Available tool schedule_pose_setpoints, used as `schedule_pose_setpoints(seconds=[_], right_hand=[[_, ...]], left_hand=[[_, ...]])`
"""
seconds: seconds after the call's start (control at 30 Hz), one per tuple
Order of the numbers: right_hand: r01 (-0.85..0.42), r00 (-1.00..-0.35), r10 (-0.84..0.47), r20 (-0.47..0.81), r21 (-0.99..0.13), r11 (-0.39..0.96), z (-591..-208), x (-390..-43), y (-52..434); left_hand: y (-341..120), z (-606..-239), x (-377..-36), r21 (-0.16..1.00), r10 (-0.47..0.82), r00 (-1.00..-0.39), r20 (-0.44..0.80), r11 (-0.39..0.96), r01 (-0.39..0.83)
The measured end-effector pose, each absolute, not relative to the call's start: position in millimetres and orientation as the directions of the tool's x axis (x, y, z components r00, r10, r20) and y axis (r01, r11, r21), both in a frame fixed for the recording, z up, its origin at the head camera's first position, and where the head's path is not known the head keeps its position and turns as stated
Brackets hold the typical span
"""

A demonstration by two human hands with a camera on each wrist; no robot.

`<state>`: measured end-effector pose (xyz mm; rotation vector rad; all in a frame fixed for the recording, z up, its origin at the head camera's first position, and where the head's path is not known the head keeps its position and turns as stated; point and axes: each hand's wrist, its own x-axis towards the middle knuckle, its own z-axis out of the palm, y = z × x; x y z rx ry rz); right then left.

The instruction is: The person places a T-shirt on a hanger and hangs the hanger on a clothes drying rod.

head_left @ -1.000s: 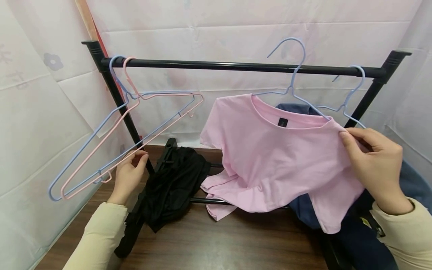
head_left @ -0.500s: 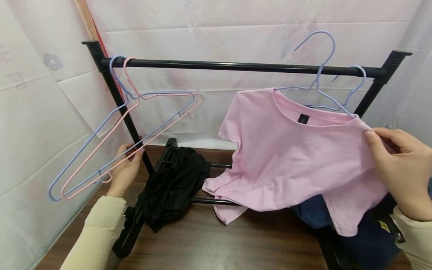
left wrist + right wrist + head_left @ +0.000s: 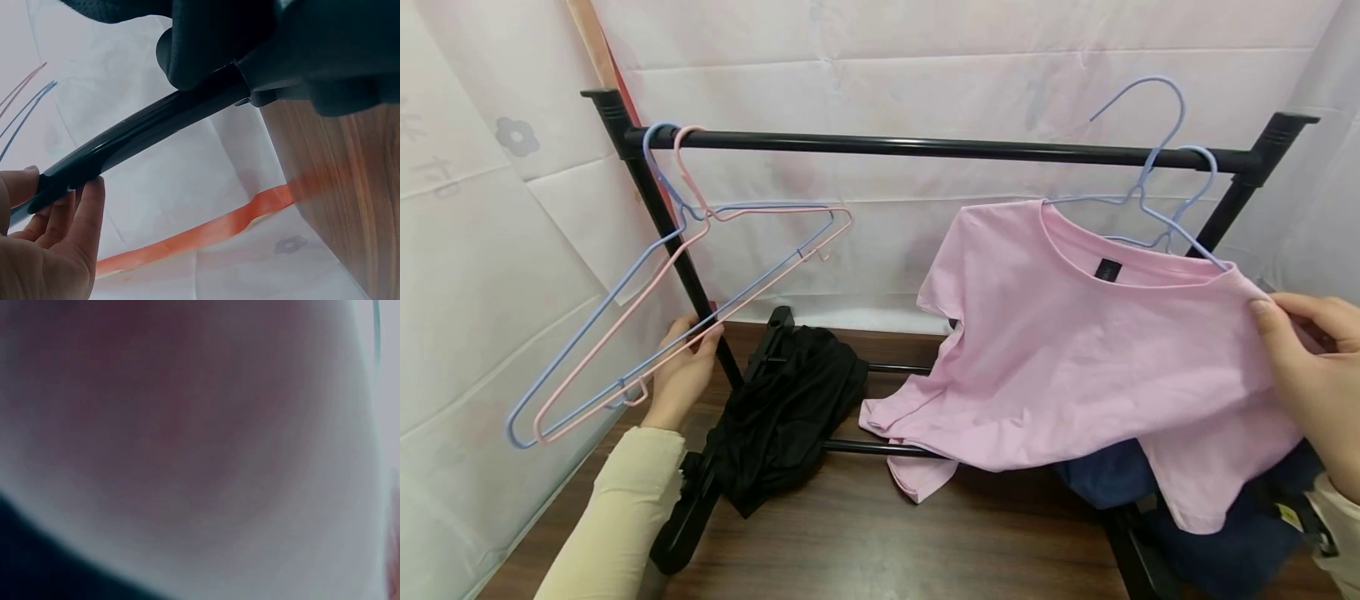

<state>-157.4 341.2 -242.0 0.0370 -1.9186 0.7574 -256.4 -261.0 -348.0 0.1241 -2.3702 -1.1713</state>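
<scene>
Black rack (image 3: 925,150) spans the table (image 3: 865,542). Pink T-shirt (image 3: 1075,358) on its blue hanger (image 3: 1138,179) sits left of your right hand (image 3: 1311,383), whose fingers (image 3: 1270,325) pinch the shoulder; hook is above the rail, not on it. Lower it straight over the rail beside the hung blue one. Left hand (image 3: 681,375) curls round the rack's upright post (image 3: 137,134); steady it there.

A black garment (image 3: 786,408) lies heaped on the wooden table (image 3: 880,542), navy clothes (image 3: 1210,525) opposite.
</scene>
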Motion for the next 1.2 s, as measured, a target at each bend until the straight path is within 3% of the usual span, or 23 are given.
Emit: schedule_pose_setpoints(seconds=[0.4,0.77,1.2], right_hand=[[-0.376,-0.472,0.230,0.851,-0.431,0.820,-254,-153,346],[-0.349,-0.495,0.247,0.833,-0.451,0.822,-266,-150,345],[-0.230,-0.555,0.294,0.778,-0.483,0.845,-275,-144,342]], left_hand=[[-263,-349,-256,0.751,-0.270,-0.891,0.364,0.651,0.110],[-264,-350,-257,0.769,-0.263,-0.898,0.354,0.629,0.118],[-262,-353,-259,0.795,-0.292,-0.893,0.343,0.597,0.110]])
